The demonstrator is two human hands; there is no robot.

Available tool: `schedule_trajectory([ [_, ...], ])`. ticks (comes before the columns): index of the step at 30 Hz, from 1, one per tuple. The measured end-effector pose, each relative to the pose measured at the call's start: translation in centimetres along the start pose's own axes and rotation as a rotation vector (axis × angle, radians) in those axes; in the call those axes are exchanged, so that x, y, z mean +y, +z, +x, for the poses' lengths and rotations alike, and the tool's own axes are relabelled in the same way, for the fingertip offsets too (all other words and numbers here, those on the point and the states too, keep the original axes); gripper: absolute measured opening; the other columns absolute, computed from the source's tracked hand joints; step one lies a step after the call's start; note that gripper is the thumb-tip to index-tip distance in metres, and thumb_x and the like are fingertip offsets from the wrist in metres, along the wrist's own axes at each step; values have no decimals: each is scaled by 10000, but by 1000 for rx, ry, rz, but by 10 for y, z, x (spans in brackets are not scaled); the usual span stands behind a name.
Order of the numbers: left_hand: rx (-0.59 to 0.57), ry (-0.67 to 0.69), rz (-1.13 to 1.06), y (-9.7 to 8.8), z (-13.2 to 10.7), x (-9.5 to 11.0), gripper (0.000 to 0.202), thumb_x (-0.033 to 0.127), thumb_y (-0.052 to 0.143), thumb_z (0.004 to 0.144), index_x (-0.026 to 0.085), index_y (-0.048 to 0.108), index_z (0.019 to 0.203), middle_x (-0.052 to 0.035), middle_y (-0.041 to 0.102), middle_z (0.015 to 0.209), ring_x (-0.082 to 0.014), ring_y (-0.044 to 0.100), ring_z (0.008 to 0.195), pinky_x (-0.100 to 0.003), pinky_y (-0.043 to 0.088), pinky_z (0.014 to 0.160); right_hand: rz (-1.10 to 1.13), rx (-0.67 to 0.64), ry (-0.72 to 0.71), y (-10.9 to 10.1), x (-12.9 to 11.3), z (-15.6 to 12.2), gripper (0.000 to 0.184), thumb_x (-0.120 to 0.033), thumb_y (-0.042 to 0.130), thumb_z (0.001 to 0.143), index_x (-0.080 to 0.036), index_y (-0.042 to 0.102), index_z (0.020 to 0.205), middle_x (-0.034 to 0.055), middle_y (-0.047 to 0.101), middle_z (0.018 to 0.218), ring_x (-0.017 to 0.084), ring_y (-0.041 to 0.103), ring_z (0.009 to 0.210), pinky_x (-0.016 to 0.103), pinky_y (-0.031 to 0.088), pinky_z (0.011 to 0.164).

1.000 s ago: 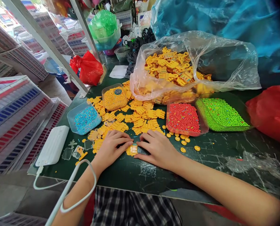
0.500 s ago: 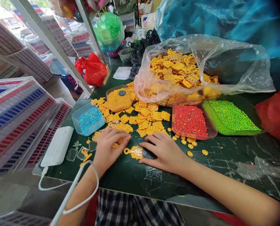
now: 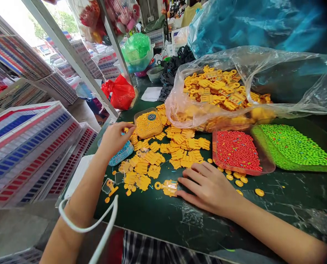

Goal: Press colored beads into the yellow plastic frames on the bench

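My left hand (image 3: 115,138) reaches over the tray of blue beads (image 3: 122,153), its thumb and finger curled close in a pinch beside the tray of yellow beads (image 3: 148,124). Whatever is between those fingertips, if anything, is too small to see. On the dark green tabletop lies a flat yellow plastic piece (image 3: 169,187) with a ring at one end and thin coloured strips in its middle. My right hand (image 3: 207,187) rests to its right, fingers spread, with the fingertips at the piece's edge.
Loose yellow pieces (image 3: 180,141) lie in a heap mid-table, before a clear plastic bag (image 3: 177,106) of similar pieces. Trays of red beads (image 3: 236,151) and green beads (image 3: 295,146) stand right. Small yellow discs (image 3: 239,183) lie nearby. A white cable (image 3: 105,234) crosses by my left forearm.
My left hand has moved away from the yellow piece, up and left to the bead trays. My right hand stays by the piece. The view has shifted, so the table appears lower and further right.
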State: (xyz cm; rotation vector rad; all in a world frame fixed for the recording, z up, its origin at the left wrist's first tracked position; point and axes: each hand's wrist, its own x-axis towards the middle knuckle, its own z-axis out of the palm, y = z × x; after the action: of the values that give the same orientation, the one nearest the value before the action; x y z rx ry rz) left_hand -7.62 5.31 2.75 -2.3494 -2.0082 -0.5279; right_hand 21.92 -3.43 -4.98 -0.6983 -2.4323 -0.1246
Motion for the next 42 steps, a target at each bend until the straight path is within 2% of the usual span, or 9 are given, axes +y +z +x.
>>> schedule_trajectory([
  [4,-238,142,-1,17,51,27,252,371,568,877,200,751,914,-75,742,1014,-227,644,900,-353,464,826,-54,53,-81,-1,-1,2,300,-322,499,972,-186,662,760,44,640,733,179,502,725,332,334,671],
  [9,-464,129,113,34,86,37,194,367,667,813,202,769,814,-68,749,877,-220,637,780,-359,440,777,-41,10,-115,-1,-1,1,305,-313,471,977,-176,660,781,42,623,704,189,503,723,337,326,666],
  [16,-523,144,209,50,101,43,149,358,762,715,209,754,716,-27,714,709,-201,607,738,-366,389,831,2,-90,-102,4,4,0,266,-351,530,949,-166,647,798,47,621,732,200,512,762,337,313,676],
  [19,-434,159,228,48,98,42,128,324,731,749,204,737,705,-21,703,712,-199,598,753,-394,364,875,-4,-108,-101,4,5,0,287,-360,501,968,-168,654,820,53,638,764,203,514,776,341,318,678],
  [24,-26,150,43,21,52,56,222,385,630,876,202,740,816,-54,698,920,-234,576,897,-402,373,876,23,-132,-130,1,7,-2,289,-354,469,985,-164,668,899,52,649,796,200,512,779,339,319,681],
  [26,34,165,-60,13,17,70,237,396,603,905,215,747,856,-46,692,925,-220,574,890,-379,393,846,40,-129,-139,1,7,-3,275,-350,477,983,-165,671,922,46,646,796,199,508,789,337,318,691],
  [33,-71,170,-268,43,-100,98,206,378,603,918,252,758,865,-8,689,840,-182,598,823,-338,426,764,43,-92,-152,4,4,-5,291,-340,495,988,-179,667,817,15,629,726,175,475,747,325,291,682],
  [37,-110,194,-260,63,-125,95,241,394,573,932,252,763,888,-14,686,847,-180,581,819,-344,421,747,33,-98,-149,5,3,-4,355,-359,495,991,-177,630,718,10,615,693,168,459,734,326,274,668],
  [42,-76,224,-249,67,-131,91,282,410,537,947,250,768,919,-18,682,872,-178,560,825,-341,412,751,26,-92,-141,7,4,-4,361,-387,509,983,-173,614,712,8,608,677,168,450,731,325,248,647],
])
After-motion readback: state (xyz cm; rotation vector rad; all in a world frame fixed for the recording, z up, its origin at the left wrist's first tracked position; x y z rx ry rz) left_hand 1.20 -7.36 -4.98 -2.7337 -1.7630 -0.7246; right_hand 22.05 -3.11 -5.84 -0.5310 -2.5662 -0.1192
